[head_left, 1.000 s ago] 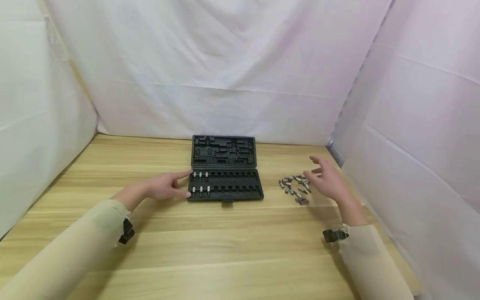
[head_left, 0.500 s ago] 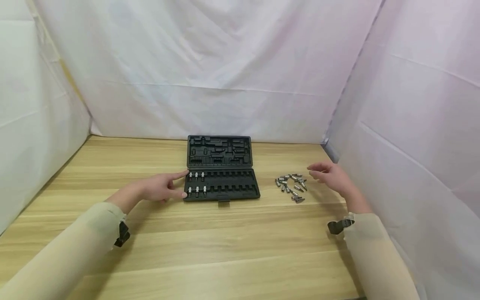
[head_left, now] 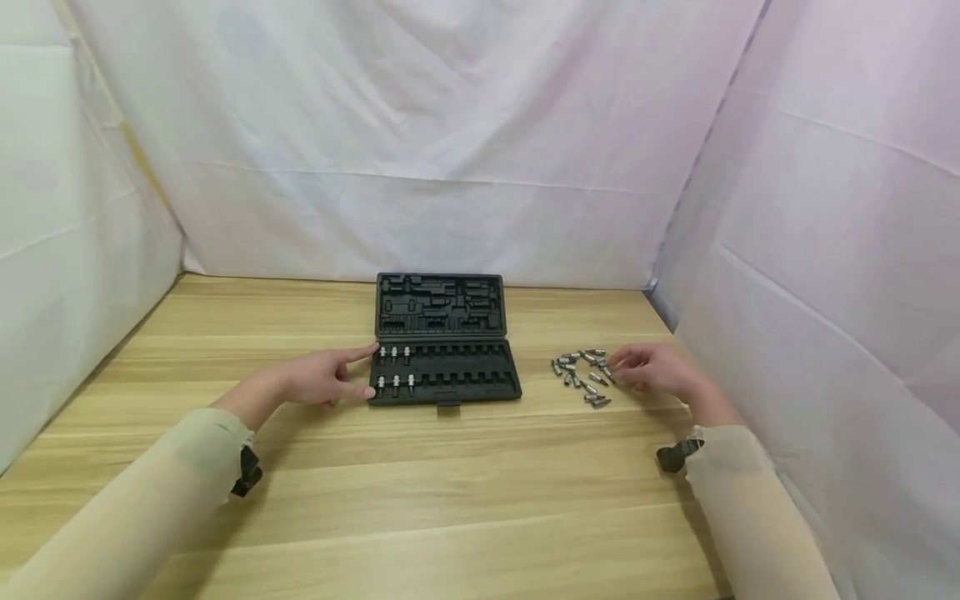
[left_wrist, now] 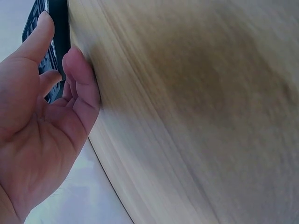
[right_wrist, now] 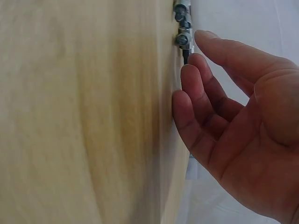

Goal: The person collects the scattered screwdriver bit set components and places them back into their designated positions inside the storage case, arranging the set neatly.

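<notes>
A black plastic tool case (head_left: 450, 371) lies open on the wooden table. Silver bit sockets (head_left: 396, 382) stand in the left end of its two slot rows. My left hand (head_left: 318, 379) touches the case's left edge, index finger at the hinge corner and thumb at the front corner; its other fingers bend inward in the left wrist view. Right of the case lies a loose pile of bit sockets (head_left: 577, 367). At the pile's right side is my right hand (head_left: 656, 371). In the right wrist view its thumb and fingers stand apart beside a bit socket (right_wrist: 183, 39).
The raised case lid (head_left: 441, 304) has moulded recesses. White cloth (head_left: 450, 125) hangs behind the table (head_left: 450, 500) and along both sides. A dark strap device (head_left: 678, 454) sits on the right wrist, another (head_left: 247, 471) on the left.
My right hand has drawn back from above the pile to the right, then come down beside its right side. My left hand stays at the case edge. The head view has shifted slightly.
</notes>
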`<state>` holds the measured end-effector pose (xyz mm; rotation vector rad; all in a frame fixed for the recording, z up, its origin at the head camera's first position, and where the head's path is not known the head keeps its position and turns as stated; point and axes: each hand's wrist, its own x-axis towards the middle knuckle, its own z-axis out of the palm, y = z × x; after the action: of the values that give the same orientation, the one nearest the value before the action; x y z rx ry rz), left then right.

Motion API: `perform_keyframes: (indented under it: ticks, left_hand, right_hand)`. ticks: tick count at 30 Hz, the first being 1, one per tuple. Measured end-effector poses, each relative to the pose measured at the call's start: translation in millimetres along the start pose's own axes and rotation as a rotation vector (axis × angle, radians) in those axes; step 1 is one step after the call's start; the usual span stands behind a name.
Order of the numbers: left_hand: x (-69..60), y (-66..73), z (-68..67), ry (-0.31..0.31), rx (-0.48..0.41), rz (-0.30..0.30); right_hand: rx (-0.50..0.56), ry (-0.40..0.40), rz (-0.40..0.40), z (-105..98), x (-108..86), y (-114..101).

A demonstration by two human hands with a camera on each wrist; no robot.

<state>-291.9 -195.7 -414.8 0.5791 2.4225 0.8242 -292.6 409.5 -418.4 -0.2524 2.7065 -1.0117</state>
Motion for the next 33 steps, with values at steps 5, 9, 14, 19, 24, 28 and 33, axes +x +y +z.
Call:
perform_keyframes:
  ticks: [5, 9, 14, 19, 24, 28, 33]
  left_hand:
    - [2.3, -0.9, 1.8, 0.005, -0.008, 0.009]
    - [2.3, -0.5, 2.2, 0.009, -0.010, 0.007]
    - [1.7, 0.1, 1.8, 0.009, -0.011, 0.003]
    - [1.2, -0.2, 1.6, 0.012, -0.012, 0.002]
    - [0.1, -0.7, 1.3, 0.014, -0.012, -0.004]
    - [-0.3, -1.2, 1.2, 0.019, -0.007, -0.002]
    - [0.0, -1.8, 1.6, 0.025, -0.007, 0.000]
  right_hand:
    - [-0.038, -0.011, 0.027, -0.1, -0.6, -0.4]
    - [-0.053, -0.020, 0.045, -0.2, -0.8, 0.3]
    - [-0.048, -0.030, 0.040, 0.8, 0.6, 0.4]
    - [-0.038, -0.041, 0.031, 1.1, 0.7, 0.5]
    - [-0.026, -0.047, 0.031, 1.7, 1.2, -0.9]
    - [-0.026, -0.044, 0.032, 2.3, 2.5, -1.5]
    - [-0.032, -0.043, 0.027, 3.1, 2.7, -1.4]
